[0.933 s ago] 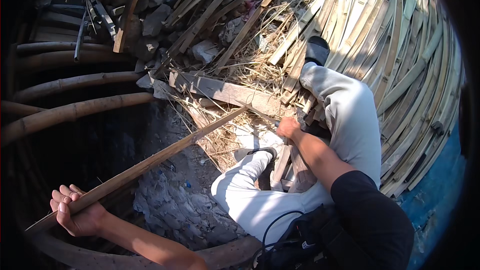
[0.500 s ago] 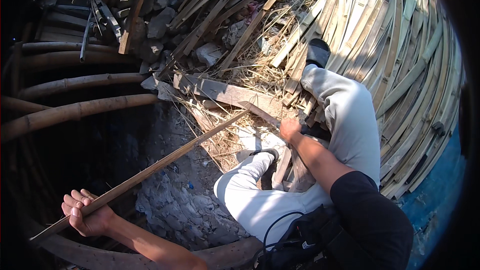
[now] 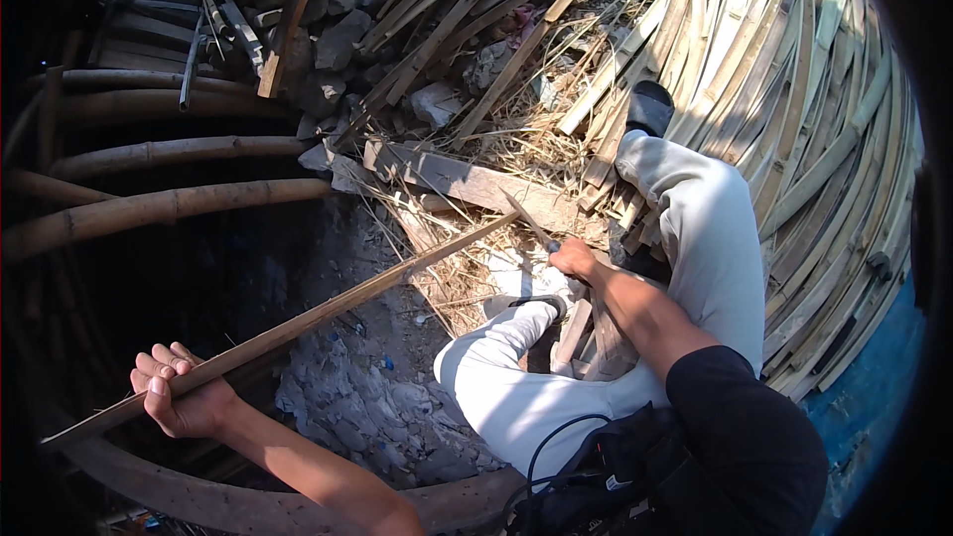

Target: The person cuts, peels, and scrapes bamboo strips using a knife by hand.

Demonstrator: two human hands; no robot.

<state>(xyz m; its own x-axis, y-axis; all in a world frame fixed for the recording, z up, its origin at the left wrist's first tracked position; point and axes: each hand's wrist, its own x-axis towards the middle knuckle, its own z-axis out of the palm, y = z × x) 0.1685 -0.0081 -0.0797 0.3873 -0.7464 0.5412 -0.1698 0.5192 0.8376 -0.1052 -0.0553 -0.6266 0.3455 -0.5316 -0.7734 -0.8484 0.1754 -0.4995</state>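
Left fingers (image 3: 153, 367) round slat (image 3: 328, 312), diagonal, far end rightward

Long flat brown strip (image 3: 333, 308): bamboo or wood, matt, slightly fibrous edge. Narrow pointed knife blade (image 3: 531, 221): looks metal, dull. Pale grey-brown plank (image 3: 467, 182): weathered wood, matt, rough. Curved tan bamboo poles (image 3: 179, 203): smooth, faint sheen, ridged nodes. Heaped pale yellow-green split strips (image 3: 784, 89): bamboo, fairly smooth, some sunlit shine. Dry straw-coloured shavings (image 3: 541, 144): fibrous, coarse. Light grey trousers (image 3: 710, 208): soft matt cloth. Black sleeve (image 3: 715, 367): matt cloth. Blue sheet (image 3: 854, 427): plastic-looking, wrinkled. Grey stones (image 3: 342, 40): rough, matt.
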